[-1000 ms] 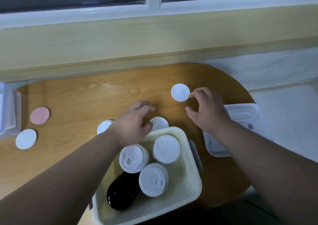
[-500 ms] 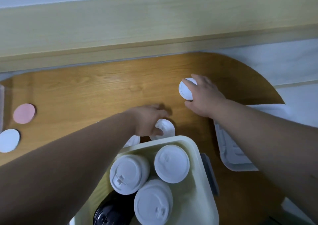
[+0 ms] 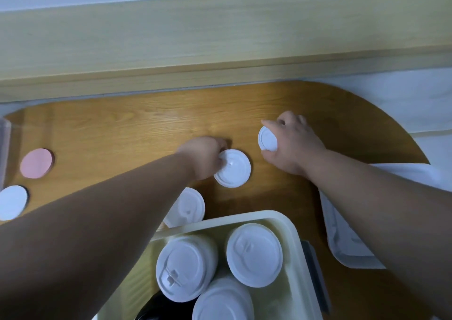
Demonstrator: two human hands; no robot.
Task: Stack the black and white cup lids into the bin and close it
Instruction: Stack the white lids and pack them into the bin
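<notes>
My right hand (image 3: pixel 291 143) grips a white cup lid (image 3: pixel 267 139), tilted on edge above the wooden table. My left hand (image 3: pixel 204 157) pinches the left rim of another white lid (image 3: pixel 233 168) lying on the table. A third white lid (image 3: pixel 188 208) lies just beyond the bin, partly under my left forearm. The cream bin (image 3: pixel 281 218) at the bottom holds three stacks of white lids (image 3: pixel 254 254) and a black stack (image 3: pixel 156 307), mostly hidden at the frame's lower edge.
The bin's clear lid (image 3: pixel 342 243) lies on the table to the right, under my right forearm. A pink disc (image 3: pixel 36 163) and a white disc (image 3: pixel 12 202) sit at the far left. A pale wooden ledge (image 3: pixel 220 38) runs along the back.
My right hand has closed on the far white lid and tipped it up off the table. My left hand has reached forward and taken the rim of the lid near the bin.
</notes>
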